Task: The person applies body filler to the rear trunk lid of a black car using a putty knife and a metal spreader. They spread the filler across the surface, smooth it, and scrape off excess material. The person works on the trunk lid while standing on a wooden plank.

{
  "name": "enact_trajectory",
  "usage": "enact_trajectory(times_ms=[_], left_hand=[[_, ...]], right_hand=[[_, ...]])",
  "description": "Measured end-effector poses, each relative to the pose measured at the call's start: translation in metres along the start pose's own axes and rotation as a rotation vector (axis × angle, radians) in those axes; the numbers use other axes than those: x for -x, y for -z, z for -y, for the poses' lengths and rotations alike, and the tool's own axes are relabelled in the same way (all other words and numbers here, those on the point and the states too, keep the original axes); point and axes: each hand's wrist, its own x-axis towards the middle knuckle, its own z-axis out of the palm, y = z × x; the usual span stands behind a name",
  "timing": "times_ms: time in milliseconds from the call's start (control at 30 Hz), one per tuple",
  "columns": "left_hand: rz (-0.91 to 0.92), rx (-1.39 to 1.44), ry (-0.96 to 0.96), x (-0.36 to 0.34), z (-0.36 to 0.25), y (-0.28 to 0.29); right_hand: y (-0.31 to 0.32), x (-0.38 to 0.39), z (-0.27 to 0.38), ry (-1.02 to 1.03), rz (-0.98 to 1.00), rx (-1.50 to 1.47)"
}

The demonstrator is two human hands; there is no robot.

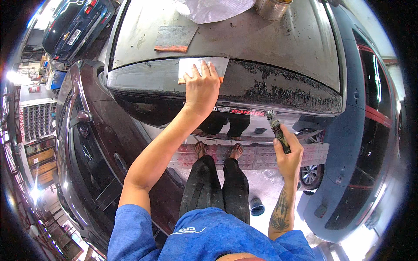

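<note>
My left hand (201, 85) presses its spread fingers onto a flat metal putty spreader (183, 64) with an orange-brown wooden edge. The spreader lies against the dark, curved rear band (152, 76) of a vehicle's roof. On the right, this band has a rough, blistered black coating (283, 82); its left part looks smoother and greyer. In my right hand (289, 152) is a grimy, brush-like tool (278, 132) with a clotted dark head, held just below the band's edge. A second spreader (174, 39) rests on the grey roof panel (244, 41).
A tin can (273, 8) and a clear plastic sheet (213, 9) sit on the roof. I stand barefoot on a raised perforated plank (261, 155). A dark bucket (257, 206) is on the floor. A maroon car (104, 143) flanks me left, a blue-grey vehicle (344, 143) right.
</note>
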Motion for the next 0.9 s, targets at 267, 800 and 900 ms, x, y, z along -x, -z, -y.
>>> enact_trajectory(times_ms=[267, 800, 900], left_hand=[[0.053, 0.052, -0.009, 0.016, -0.004, 0.006], [0.075, -0.045, -0.039, 0.018, 0.012, 0.013], [0.035, -0.014, -0.028, 0.011, 0.017, 0.013]], right_hand=[[0.001, 0.000, -0.002, -0.045, 0.018, -0.018], [0.004, 0.002, -0.004, -0.052, 0.015, 0.010], [0.004, 0.002, -0.003, -0.051, 0.012, 0.017]])
